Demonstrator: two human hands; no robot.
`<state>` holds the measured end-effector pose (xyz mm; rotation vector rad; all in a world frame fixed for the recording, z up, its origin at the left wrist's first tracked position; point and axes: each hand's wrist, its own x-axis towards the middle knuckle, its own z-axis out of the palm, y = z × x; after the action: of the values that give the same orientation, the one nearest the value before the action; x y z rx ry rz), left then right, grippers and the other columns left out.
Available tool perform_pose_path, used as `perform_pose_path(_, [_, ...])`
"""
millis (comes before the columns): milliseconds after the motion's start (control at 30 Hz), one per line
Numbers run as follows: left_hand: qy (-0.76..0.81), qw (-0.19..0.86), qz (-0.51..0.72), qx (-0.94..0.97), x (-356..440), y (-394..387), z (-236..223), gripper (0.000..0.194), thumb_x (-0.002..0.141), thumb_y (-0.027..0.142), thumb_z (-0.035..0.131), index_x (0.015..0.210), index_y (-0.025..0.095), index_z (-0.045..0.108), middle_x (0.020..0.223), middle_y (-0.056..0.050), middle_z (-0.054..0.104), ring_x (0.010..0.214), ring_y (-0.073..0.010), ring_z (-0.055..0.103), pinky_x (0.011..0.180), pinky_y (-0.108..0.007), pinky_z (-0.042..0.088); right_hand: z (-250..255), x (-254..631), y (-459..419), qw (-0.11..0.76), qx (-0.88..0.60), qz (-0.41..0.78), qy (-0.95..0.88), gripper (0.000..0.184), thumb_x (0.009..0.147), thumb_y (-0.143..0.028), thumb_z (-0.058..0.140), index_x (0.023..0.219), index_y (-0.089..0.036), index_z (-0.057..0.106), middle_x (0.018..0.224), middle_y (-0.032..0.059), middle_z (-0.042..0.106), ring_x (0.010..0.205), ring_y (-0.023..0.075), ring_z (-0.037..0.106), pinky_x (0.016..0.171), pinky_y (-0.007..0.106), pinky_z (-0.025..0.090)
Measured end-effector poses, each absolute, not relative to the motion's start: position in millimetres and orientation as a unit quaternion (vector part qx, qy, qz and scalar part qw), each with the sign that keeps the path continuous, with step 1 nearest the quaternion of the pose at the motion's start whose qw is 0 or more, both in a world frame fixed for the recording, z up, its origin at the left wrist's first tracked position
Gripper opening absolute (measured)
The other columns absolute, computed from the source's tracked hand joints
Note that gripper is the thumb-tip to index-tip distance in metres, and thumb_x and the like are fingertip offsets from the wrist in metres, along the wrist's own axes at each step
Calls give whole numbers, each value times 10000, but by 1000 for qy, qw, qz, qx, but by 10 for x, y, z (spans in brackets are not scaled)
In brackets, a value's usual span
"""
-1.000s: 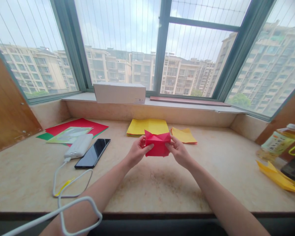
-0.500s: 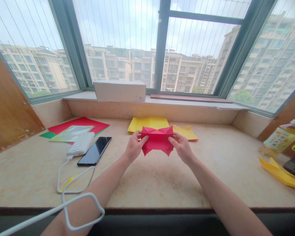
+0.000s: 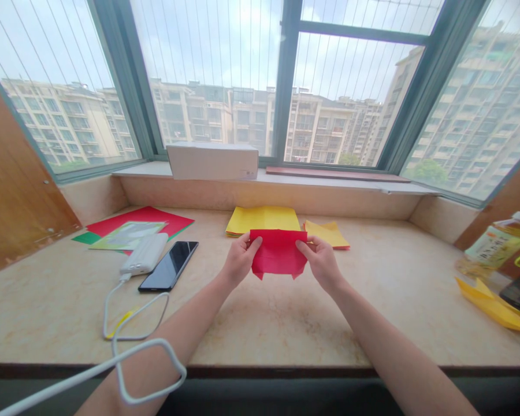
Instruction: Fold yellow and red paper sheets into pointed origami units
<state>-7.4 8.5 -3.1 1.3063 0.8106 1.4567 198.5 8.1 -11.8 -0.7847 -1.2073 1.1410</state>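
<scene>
A folded sheet of red paper [image 3: 279, 255] is held up above the counter, its top edge straight and two small pointed flaps at its bottom corners. My left hand [image 3: 241, 257] pinches its left edge, thumb on the near face and fingers behind. At the right edge, my right hand [image 3: 320, 256] grips it the same way. Just beyond the red paper lies a stack of yellow paper [image 3: 262, 219]. A smaller orange-yellow stack [image 3: 329, 234] sits behind my right hand. The back of the red paper is hidden.
On the left are red sheets [image 3: 143, 218], a white power bank [image 3: 144, 254] and a black phone [image 3: 169, 266]. A white cable [image 3: 149, 344] loops over my left forearm. To the right stand a bottle [image 3: 498, 242] and a folded yellow paper [image 3: 496, 303]. A white box [image 3: 212, 162] rests on the sill.
The red paper's upper part, which showed triangular folds and peaks, now shows a flat face with a straight top edge. Both hands keep their grip at its sides.
</scene>
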Motion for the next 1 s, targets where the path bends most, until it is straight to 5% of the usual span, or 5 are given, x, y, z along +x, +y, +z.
perform_pose_path(167, [333,540,545,548,-124,35,1,416,813,527,668,963,150,579,760,-42,716,543,-147,646,515,-273,544,-133,2028,135,646,-347,479,-483,354,727,-466,782,931,-198,672,821,43,774,719,226,725,666,332,581])
perform_pose_path(367, [332,555,473,599,-82,16,-7,418,758,417,759,1017,125,610,844,-86,728,677,-168,679,602,-274,552,-129,2103,171,644,-348,520,-440,427,741,-499,766,1034,-214,642,880,49,772,728,226,723,615,313,564])
perform_pose_path(600, [353,511,551,558,-109,53,-2,385,817,432,694,1040,137,587,777,-61,717,586,-150,652,525,-248,516,-56,2019,24,530,-293,583,-542,539,755,-425,779,1232,-273,579,1095,47,739,980,245,709,873,379,546])
perform_pose_path(1000, [357,513,578,524,-78,132,-80,424,753,452,741,1031,165,599,735,-23,708,467,-114,584,387,-191,402,-101,1992,80,573,-318,533,-535,419,721,-469,785,1043,-216,697,995,61,767,883,244,725,840,387,559])
